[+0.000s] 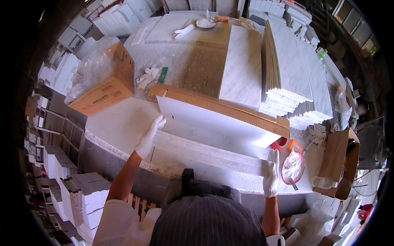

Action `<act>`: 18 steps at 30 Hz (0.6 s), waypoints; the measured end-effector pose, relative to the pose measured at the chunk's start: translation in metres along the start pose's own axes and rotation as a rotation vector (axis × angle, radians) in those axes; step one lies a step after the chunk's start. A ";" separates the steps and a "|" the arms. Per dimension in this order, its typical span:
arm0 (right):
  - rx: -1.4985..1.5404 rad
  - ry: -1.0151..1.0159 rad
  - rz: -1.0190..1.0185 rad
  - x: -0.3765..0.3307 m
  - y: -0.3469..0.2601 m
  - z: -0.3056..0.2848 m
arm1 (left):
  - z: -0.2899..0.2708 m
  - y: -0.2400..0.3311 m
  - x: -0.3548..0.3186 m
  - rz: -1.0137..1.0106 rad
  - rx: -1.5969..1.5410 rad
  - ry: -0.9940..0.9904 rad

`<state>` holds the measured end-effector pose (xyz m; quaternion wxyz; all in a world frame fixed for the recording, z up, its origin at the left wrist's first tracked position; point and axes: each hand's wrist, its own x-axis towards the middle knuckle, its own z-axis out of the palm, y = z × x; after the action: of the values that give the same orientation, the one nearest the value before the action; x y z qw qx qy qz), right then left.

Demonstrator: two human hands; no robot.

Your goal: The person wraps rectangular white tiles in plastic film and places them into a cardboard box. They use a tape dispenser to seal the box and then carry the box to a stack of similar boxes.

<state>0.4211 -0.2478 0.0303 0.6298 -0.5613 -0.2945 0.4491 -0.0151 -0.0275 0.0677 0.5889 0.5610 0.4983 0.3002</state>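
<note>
Both hands are covered by white gloves — the left hand (148, 138) and the right hand (271, 172) alike — with plain cuffs closed around the wrists. The forearms are left bare up to the pale, loose left sleeve (117, 223); of the right sleeve (275, 240), only a pale edge is shown. Between them, dark cloth (209, 223) is marked with fine, lighter pinstripes — and is topped by a black, strap-like piece (187, 175)
</note>
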 end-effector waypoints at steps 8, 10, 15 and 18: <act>-0.140 0.058 -0.025 0.004 0.000 0.003 | -0.001 -0.004 0.008 -0.027 0.101 -0.003; -0.163 0.075 -0.030 0.003 0.001 0.007 | -0.001 -0.005 0.008 -0.027 0.094 -0.013; -0.218 0.110 -0.052 0.006 -0.002 0.014 | -0.007 -0.010 0.007 -0.030 0.100 -0.012; -0.207 0.103 -0.055 0.005 0.000 0.013 | -0.009 0.012 0.010 -0.002 0.237 0.081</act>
<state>0.4118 -0.2377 0.0320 0.5950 -0.6372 -0.3219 0.3693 -0.0178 -0.0126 0.0781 0.4982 0.6136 0.5541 0.2613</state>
